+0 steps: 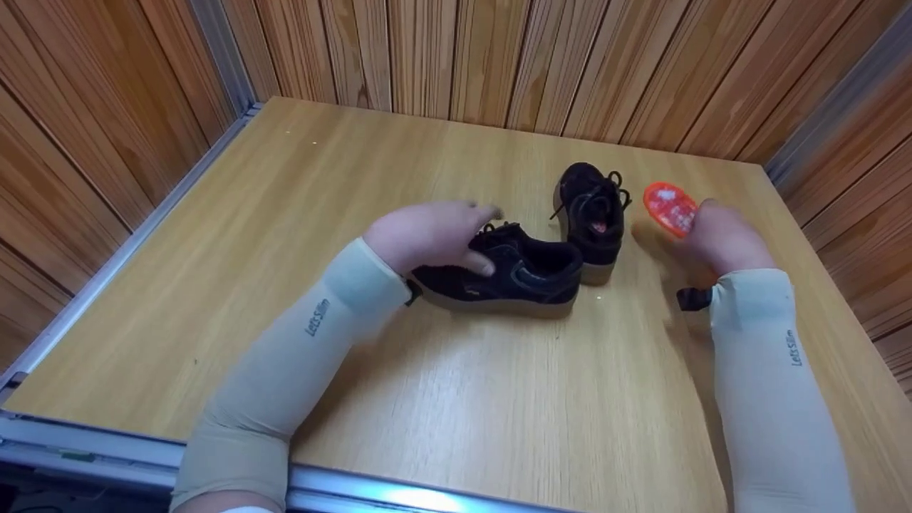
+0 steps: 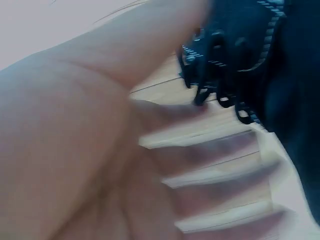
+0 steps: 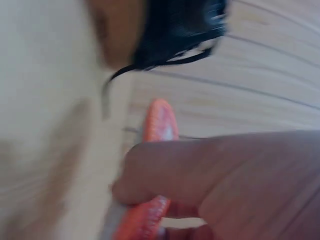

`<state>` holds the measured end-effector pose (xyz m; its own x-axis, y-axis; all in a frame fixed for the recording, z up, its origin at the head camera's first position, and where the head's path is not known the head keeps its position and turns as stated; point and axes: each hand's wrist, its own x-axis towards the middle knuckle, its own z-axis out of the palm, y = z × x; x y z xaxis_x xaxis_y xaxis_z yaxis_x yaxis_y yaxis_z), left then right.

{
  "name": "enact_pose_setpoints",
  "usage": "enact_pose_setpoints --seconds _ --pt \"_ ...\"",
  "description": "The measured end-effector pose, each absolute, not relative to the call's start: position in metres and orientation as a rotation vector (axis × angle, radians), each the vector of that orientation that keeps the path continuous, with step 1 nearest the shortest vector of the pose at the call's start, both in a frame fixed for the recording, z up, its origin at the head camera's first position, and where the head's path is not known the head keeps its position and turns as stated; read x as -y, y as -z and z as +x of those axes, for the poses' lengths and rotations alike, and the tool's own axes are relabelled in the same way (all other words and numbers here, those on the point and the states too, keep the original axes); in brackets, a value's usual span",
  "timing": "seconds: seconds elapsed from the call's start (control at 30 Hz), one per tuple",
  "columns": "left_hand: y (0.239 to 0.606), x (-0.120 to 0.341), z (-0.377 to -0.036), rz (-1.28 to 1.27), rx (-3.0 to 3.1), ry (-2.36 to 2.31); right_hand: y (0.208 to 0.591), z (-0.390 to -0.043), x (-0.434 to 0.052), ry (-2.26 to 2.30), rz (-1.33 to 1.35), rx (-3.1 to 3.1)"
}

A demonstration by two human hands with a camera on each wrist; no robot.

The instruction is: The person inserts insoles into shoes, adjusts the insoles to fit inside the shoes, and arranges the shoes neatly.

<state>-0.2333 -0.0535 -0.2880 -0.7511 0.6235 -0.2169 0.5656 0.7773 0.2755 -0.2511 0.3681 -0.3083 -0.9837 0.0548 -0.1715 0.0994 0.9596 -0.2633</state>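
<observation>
A black lace-up shoe (image 1: 531,281) lies sideways across the middle of the table, its opening to the right. Over its toe and laces reaches my left hand (image 1: 434,231), thumb in front of the near side. The fingers (image 2: 210,155) are spread and straight in the left wrist view, holding nothing. My right hand (image 1: 730,239) pinches an orange-rimmed insole (image 1: 666,203) with a whitish, mottled face, raised above the right side of the table. Part of the insole is hidden behind the hand. The second black shoe (image 1: 584,185) stands just behind, toe away from me, something pinkish inside it.
The wooden table (image 1: 278,306) has a metal rail (image 1: 399,495) along its front edge. Wood-plank walls (image 1: 427,57) close off the back and both sides. A black strap (image 1: 692,299) hangs at the right wrist.
</observation>
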Motion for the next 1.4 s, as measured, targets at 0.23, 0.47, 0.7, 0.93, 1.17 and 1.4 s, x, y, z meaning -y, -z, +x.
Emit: enact_pose_setpoints --seconds 0.23,0.47,0.7,0.93,1.17,1.4 --pt "0.29 0.032 -0.233 1.371 -2.848 -0.282 0.267 -0.237 -0.322 0.514 0.007 -3.116" --pt "0.314 0.02 -0.235 1.364 -2.8 -0.194 0.253 -0.206 -0.261 0.593 -0.513 -2.935" --pt "0.312 0.022 -0.237 1.17 -2.732 -0.293 0.267 -0.205 -0.239 0.547 -0.758 -2.76" --pt "0.294 0.038 -0.245 1.162 -2.646 -0.292 0.267 -0.203 -0.245 0.578 -0.715 -2.705" --pt "0.295 0.05 -0.252 1.181 -2.639 -0.327 0.268 -0.202 -0.242 0.58 -0.669 -2.705" --pt "0.3 0.044 -0.251 1.14 -2.708 -0.315 0.262 -0.198 -0.243 0.553 -0.673 -2.716"
